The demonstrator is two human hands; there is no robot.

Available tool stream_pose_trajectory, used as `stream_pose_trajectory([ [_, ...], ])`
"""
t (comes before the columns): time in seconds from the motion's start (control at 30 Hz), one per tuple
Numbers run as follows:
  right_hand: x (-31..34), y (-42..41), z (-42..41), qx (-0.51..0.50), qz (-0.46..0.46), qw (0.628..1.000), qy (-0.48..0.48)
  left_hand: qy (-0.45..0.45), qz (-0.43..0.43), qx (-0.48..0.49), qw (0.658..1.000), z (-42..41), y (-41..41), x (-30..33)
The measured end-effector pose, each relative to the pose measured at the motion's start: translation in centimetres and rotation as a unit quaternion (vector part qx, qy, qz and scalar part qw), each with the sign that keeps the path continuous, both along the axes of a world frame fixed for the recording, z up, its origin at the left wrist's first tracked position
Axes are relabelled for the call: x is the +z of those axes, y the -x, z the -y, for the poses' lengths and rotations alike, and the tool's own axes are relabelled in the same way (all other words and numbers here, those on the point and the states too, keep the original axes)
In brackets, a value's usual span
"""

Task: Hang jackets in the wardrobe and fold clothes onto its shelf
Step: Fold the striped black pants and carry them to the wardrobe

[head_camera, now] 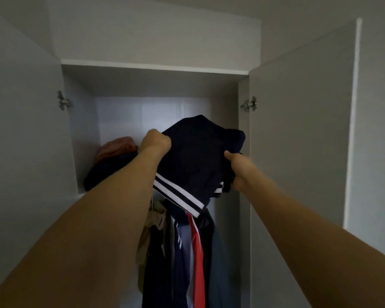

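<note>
I hold a folded navy garment (196, 156) with white stripes along its hem, raised in front of the wardrobe's upper shelf compartment (156, 110). My left hand (157, 140) grips its upper left edge. My right hand (238, 168) grips its right side, thumb on top. A pile of folded clothes, pinkish-orange on dark (118, 150), lies on the left of the shelf, partly behind my left arm. Below the shelf hang several garments (187, 252), among them a navy one, a red one and a beige one.
The wardrobe's two white doors stand open, the left door (25, 130) and the right door (298, 141), each with a metal hinge. A white wall (378, 130) lies to the right. The right half of the shelf compartment is behind the held garment.
</note>
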State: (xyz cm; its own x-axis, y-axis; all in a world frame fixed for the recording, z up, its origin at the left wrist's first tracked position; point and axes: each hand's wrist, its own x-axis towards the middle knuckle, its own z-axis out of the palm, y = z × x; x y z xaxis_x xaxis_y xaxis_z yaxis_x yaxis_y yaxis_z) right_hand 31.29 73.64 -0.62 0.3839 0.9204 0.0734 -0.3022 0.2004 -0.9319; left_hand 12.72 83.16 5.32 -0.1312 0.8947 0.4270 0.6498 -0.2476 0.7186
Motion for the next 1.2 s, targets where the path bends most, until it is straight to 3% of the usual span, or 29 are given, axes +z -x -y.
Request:
stream_pose_trajectory([
  [0.3,6.6,-3.2,-23.6,0.054,0.028,0.998,-0.021,-0.1,-0.125,0.064,0.985,-21.9,-2.8,8.5],
  [0.57,8.0,-2.9,-41.4,0.065,0.108,0.992,-0.005,-0.123,-0.201,0.073,0.969,-41.2,-3.7,12.4],
  [0.77,8.1,-3.0,-53.3,0.033,0.153,0.987,0.034,-0.141,-0.359,0.074,0.92,-54.5,-5.0,13.4],
  [0.93,3.6,-3.6,-61.3,0.04,0.236,0.955,0.178,-0.016,-0.409,0.041,0.911,-63.7,-6.8,6.3],
  [1.03,-0.5,-3.7,-64.3,0.064,0.291,0.906,0.3,0.141,-0.408,-0.079,0.899,-66.8,-8.1,-2.6],
  [1.1,-1.5,-4.2,-65.5,0.076,0.304,0.894,0.321,0.222,-0.407,-0.12,0.878,-67.3,-8.8,-6.8],
  [1.2,-0.8,-4.8,-65.3,0.089,0.313,0.884,0.335,0.244,-0.399,-0.115,0.876,-66.7,-9.0,-7.4],
])
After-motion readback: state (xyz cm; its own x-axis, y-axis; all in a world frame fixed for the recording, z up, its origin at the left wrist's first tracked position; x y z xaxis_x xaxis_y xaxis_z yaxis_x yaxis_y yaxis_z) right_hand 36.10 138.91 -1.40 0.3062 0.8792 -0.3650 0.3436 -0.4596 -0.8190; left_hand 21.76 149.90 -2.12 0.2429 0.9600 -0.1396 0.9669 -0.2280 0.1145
